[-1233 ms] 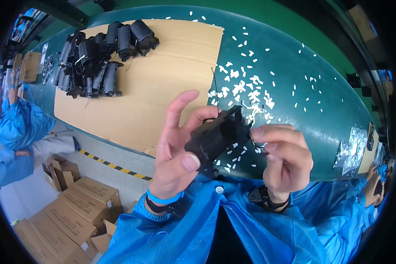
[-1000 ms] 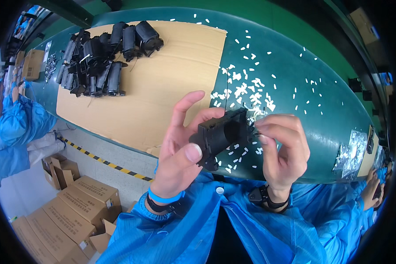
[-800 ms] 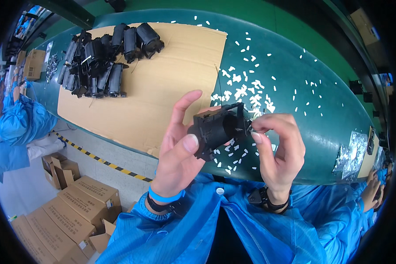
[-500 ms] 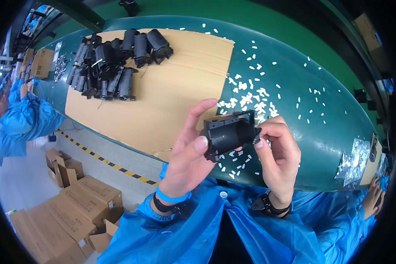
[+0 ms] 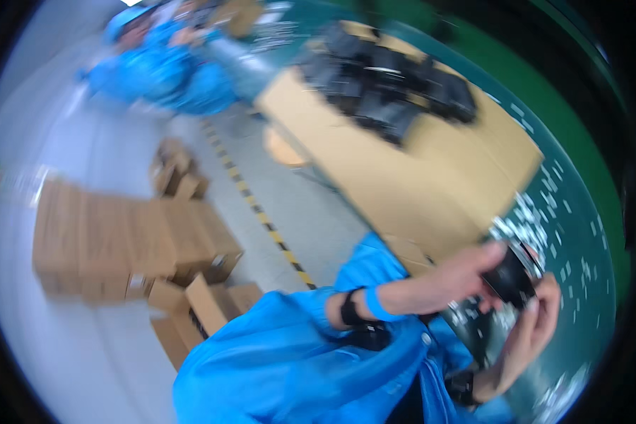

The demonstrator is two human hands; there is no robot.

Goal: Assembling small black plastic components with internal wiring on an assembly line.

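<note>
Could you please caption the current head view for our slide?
Left hand holding a black part, right hand at its end, above a green table strewn with white pieces.

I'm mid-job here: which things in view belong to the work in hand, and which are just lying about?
Work in hand:
- black part in the left hand, right hand at its end
- probably the similar black parts piled on the cardboard sheet
- perhaps the white pieces

Lying about:
- brown cartons
- black-and-yellow floor stripe

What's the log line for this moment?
left hand: holding black part; right hand: at part's end; black units: piled on cardboard; image: blurred
</note>
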